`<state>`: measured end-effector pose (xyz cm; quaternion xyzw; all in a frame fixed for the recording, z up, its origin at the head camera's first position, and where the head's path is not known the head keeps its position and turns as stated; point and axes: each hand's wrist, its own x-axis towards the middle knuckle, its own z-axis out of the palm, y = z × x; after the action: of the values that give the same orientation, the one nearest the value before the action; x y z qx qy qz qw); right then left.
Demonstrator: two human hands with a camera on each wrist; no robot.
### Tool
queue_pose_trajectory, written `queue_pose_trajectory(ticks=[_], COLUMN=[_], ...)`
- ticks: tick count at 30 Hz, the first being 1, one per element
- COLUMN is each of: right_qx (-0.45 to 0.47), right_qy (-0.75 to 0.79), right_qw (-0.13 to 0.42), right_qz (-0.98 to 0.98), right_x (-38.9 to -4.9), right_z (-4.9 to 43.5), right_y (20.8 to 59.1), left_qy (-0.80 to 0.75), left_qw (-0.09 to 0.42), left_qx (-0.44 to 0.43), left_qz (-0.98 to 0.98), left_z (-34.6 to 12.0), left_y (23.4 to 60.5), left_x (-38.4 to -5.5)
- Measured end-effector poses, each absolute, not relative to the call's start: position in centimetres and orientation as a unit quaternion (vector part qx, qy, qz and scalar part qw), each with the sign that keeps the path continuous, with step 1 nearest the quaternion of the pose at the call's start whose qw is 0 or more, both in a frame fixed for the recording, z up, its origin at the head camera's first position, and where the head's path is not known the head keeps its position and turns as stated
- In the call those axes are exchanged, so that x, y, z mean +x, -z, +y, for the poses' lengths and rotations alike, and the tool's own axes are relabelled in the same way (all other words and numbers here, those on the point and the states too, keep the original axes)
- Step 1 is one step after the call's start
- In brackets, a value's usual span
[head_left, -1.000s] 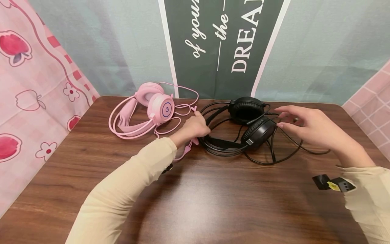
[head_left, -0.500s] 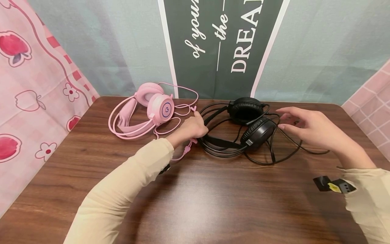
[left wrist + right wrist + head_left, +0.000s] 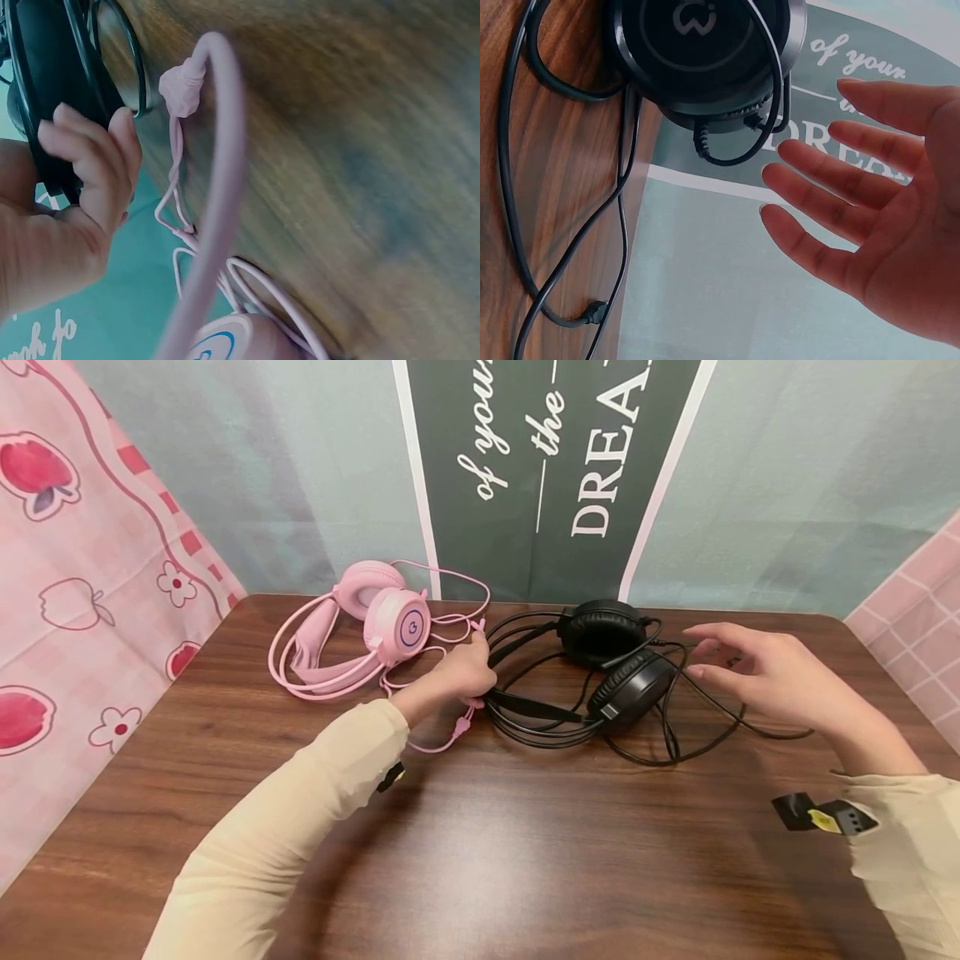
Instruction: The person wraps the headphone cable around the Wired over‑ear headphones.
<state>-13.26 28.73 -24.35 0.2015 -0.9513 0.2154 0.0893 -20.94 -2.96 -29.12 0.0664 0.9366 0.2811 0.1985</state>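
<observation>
Black over-ear headphones (image 3: 632, 693) lie on the brown wooden table, with their headband toward the left and ear cups toward the right. My left hand (image 3: 463, 670) grips the headband; the left wrist view shows its fingers (image 3: 90, 161) curled round the black band. My right hand (image 3: 765, 668) hovers just right of the ear cups, fingers spread and relaxed, holding nothing. A gap shows between that hand (image 3: 885, 202) and the black ear cup (image 3: 697, 52) in the right wrist view. Pink headphones (image 3: 397, 625) rest to the left.
The black cable (image 3: 705, 750) loops over the table right of the ear cups. A pink cable (image 3: 442, 749) with a small pink connector piece (image 3: 181, 90) runs beside my left hand. Behind the table (image 3: 487, 860) hangs a grey-green cloth (image 3: 765, 485) with printed lettering.
My left hand has shifted a little to the left, and the black headphones have slid slightly with it. The right hand has barely moved; the pink headphones are where they were.
</observation>
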Motion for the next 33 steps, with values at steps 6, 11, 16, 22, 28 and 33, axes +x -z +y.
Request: queue_pose_trajectory(ticks=[6, 11, 16, 22, 28, 33], right_qx=[0.201, 0.199, 0.217, 0.209, 0.203, 0.219], right_qy=[-0.214, -0.205, -0.194, -0.204, -0.204, -0.2], right_qw=[0.092, 0.087, 0.093, 0.092, 0.093, 0.097], right_qz=[-0.951, -0.954, -0.952, -0.952, -0.953, -0.95], right_x=[-13.3, -13.3, -13.2, -13.4, -13.4, -13.4], right_z=[28.7, 28.9, 29.3, 29.1, 28.8, 29.0], right_y=[24.3, 24.2, 24.3, 24.3, 24.3, 24.4], left_qy=[-0.361, -0.373, -0.367, -0.219, -0.13, -0.151], left_qw=[0.204, 0.202, 0.214, 0.2, 0.213, 0.233], left_qx=[0.049, 0.045, 0.039, 0.099, 0.119, 0.088], left_qz=[0.909, 0.905, 0.904, 0.95, 0.961, 0.957], left_z=[-3.4, -3.7, -3.9, -3.8, -3.6, -3.6], left_y=[29.2, 29.3, 29.1, 28.3, 27.9, 27.9], left_x=[-20.7, -20.5, -20.5, -20.8, -20.9, -20.9])
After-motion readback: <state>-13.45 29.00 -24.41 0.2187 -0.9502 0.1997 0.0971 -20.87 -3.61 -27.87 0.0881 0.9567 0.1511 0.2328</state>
